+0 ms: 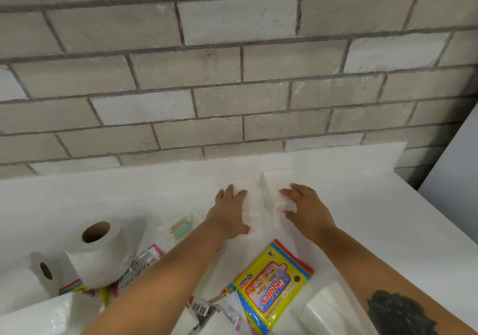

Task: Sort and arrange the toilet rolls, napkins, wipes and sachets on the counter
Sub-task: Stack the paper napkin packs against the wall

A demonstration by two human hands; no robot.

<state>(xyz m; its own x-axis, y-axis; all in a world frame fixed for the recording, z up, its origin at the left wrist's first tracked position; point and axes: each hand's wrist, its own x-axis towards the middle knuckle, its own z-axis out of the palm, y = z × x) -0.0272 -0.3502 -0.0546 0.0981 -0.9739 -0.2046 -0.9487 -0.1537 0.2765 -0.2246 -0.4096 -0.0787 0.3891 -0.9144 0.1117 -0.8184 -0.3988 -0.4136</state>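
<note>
Starting at the far left, two toilet rolls are seen on the white counter [103, 192]: a smaller toilet roll [33, 275] lying on its side by the edge, and a bigger toilet roll [99, 252] propped at a tilt just beside it, resting on some crinkly sachets [141, 263]. A little clear pack of toothpicks [181, 224] is laid a bit further back. The left hand [230, 210] is spread flat, palm down, on a low napkin stack [247, 200]; nothing is pinched, it's just pressed on top. Right next to it, a taller napkin stack [278, 188] is gripped at its near end by the right hand [305, 210], fingers on top and thumb curled against the side. Both stacks are parked near the grey brick wall [232, 76], side by side with a narrow gap. Closer to the camera, a yellow wipes pack [274, 285] is lying flat between the forearms, and another white napkin pack [328, 308] is seen at the bottom right.
</note>
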